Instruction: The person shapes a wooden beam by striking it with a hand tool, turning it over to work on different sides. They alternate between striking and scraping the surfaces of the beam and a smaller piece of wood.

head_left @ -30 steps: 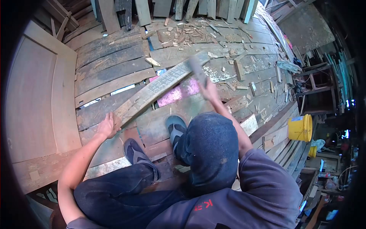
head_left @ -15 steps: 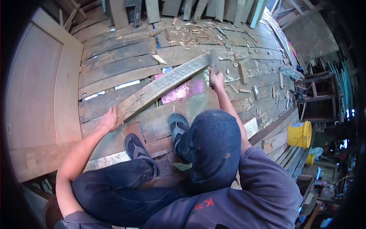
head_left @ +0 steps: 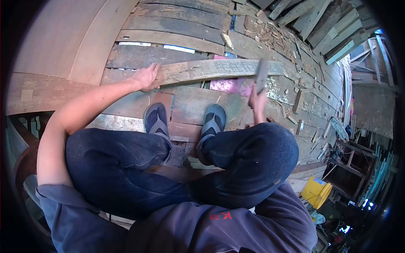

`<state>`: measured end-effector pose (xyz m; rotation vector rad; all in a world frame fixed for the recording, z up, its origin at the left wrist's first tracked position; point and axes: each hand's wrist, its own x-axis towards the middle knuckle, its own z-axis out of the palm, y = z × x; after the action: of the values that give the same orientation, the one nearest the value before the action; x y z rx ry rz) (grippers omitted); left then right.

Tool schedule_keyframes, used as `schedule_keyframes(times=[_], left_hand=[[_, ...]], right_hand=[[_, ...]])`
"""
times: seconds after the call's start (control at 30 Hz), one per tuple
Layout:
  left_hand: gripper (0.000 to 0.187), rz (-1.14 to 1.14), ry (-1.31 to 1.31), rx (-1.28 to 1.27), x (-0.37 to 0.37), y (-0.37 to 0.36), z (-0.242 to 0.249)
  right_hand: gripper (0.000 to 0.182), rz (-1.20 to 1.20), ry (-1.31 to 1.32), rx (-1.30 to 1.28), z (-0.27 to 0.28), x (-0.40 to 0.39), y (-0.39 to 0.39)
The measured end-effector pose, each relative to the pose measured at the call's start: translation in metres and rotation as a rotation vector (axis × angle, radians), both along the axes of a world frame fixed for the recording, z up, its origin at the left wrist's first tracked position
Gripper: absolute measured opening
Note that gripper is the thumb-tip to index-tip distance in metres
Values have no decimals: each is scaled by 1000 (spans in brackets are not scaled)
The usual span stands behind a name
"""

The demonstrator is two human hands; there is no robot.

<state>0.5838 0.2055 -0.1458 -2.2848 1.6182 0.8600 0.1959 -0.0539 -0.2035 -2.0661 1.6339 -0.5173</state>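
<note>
A long weathered wooden board (head_left: 198, 71) with pale worn patches spans the space in front of my feet. My left hand (head_left: 147, 77) is closed around its left end. In my right hand (head_left: 258, 100) is a broad-bladed chopping knife (head_left: 262, 75), its grey blade pointing up and away from me. The blade overlaps the board near its right end and is slightly blurred. Both of my feet, in grey-and-black shoes (head_left: 214, 119), rest on the plank floor just below the board.
Wood chips (head_left: 270, 38) litter the plank floor (head_left: 181, 27), which has open gaps. A large wooden panel (head_left: 55, 38) stands at left. Several boards (head_left: 333, 31) lean at the back right. A yellow bucket (head_left: 316, 192) stands at lower right.
My view has turned, so the board now lies nearly level instead of slanting. My right hand and the knife have shifted back from the board's far end, toward its middle.
</note>
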Motion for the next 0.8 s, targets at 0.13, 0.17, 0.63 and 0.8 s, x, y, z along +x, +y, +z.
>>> schedule_keyframes(times=[0.13,0.17,0.63,0.8], left_hand=[[99,10,21,-4,2,-1,-4],[99,19,24,-2,2,-1,-3],[106,23,35,-9,8,13,-4],[111,41,45,102,26,34,-7]], right_hand=[[54,522,59,-32,10,26,61],[55,483,62,-23,6,19,52],[52,216,35,24,16,-6,29],[52,168,-155,19,-17,21,65]])
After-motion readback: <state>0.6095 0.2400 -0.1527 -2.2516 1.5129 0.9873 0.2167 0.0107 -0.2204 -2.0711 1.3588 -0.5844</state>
